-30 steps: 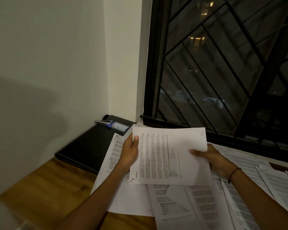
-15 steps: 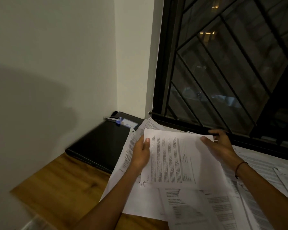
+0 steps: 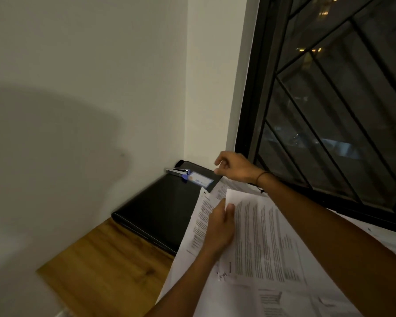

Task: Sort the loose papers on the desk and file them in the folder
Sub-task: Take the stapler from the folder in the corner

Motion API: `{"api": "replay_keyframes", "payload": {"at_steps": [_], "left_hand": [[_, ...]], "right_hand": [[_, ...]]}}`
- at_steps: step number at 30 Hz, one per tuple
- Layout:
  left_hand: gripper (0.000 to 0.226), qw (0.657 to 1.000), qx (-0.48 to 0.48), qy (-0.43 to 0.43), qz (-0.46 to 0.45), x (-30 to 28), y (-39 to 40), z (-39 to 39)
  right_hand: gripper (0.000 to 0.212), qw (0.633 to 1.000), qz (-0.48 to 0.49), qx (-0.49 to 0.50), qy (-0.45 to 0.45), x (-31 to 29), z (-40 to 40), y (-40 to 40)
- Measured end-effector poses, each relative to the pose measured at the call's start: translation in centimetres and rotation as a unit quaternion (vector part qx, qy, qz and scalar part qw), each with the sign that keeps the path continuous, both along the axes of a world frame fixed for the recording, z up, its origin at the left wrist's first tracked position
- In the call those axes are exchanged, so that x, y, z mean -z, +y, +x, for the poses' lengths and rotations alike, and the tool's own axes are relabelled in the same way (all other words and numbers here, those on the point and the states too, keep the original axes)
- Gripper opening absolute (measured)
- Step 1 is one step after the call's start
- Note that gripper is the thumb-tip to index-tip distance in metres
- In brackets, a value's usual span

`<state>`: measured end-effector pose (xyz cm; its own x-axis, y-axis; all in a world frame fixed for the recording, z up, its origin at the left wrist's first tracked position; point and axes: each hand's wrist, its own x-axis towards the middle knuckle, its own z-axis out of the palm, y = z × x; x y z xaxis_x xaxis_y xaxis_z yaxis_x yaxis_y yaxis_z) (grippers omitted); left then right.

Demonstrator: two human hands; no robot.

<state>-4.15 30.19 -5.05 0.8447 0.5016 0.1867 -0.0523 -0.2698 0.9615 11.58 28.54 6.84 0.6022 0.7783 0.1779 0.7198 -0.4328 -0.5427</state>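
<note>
My left hand (image 3: 220, 227) grips the left edge of a printed sheet (image 3: 261, 239), thumb on top, holding it above several loose papers (image 3: 199, 227) spread over the wooden desk (image 3: 105, 266). My right hand (image 3: 234, 165) is off the sheet and hovers empty, fingers loosely curled, over the far corner of a black folder (image 3: 156, 209). The folder lies closed in the corner by the wall. A silver clip with a blue tab (image 3: 181, 173) and a small label (image 3: 201, 180) sit at its far end.
A white wall (image 3: 78, 110) borders the desk on the left and behind. A dark window with a black metal grille (image 3: 329, 110) runs along the right. More printed pages (image 3: 284, 300) overlap toward the near right.
My right hand let go of the sheet's right edge and reached forward and left toward the folder's far corner. The left hand keeps hold of the sheet. The camera turned left.
</note>
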Motion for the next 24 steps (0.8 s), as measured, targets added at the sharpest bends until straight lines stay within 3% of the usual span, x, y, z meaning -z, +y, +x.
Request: {"api": "replay_keyframes", "payload": {"at_steps": [10,15,21,24], "left_hand": [[0.032,0.999,-0.039,0.019,-0.007,0.3,0.3,-0.8],[0.017,0.996,-0.084,0.024,0.008,-0.1,1.1,-1.9],[0.023,0.993,-0.11,0.042,0.006,0.7,1.3,-1.5],[0.037,0.992,-0.116,0.054,-0.009,0.7,1.2,-1.4]], "right_hand": [[0.043,0.986,-0.136,-0.072,-0.066,2.3,2.0,8.3],[0.057,0.976,-0.176,-0.101,-0.083,2.3,3.1,10.5],[0.06,0.966,-0.195,-0.121,-0.118,3.3,3.1,14.4],[0.055,0.962,-0.205,-0.129,-0.129,3.7,2.9,16.0]]}}
